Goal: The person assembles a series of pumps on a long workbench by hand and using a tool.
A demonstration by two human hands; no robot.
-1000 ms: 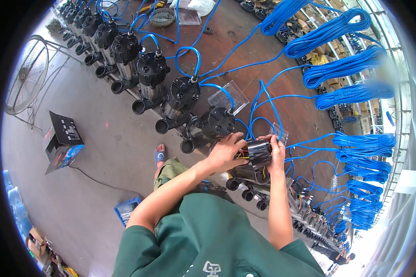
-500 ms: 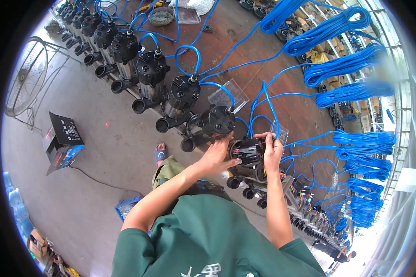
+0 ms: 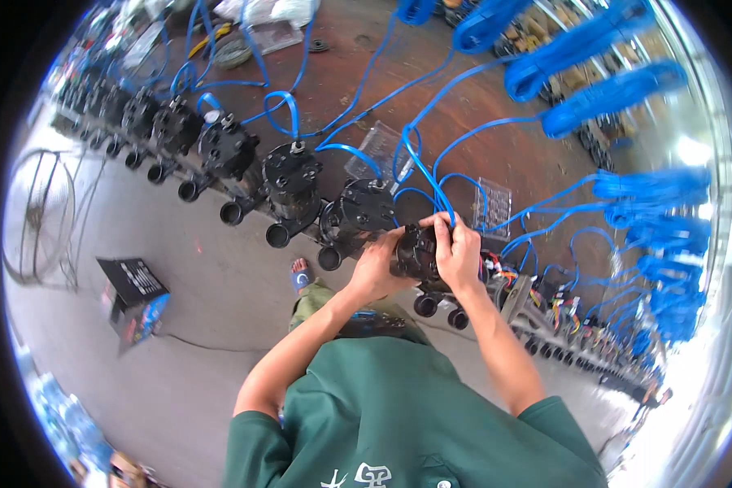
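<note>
We judge the step as steadying the black cap (image 3: 416,250), curled between our left hand (image 3: 376,268) and right hand (image 3: 459,252); next calls for slack in the blue cable (image 3: 442,198) beside the right.

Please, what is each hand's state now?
Left hand: against the black cap; grip cannot be told.
Right hand: curled at the cap's right side; grip cannot be told.

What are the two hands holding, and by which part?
Left hand and right hand hold a black pump cover by opposite sides; grip on the blue cable is unclear.
</note>
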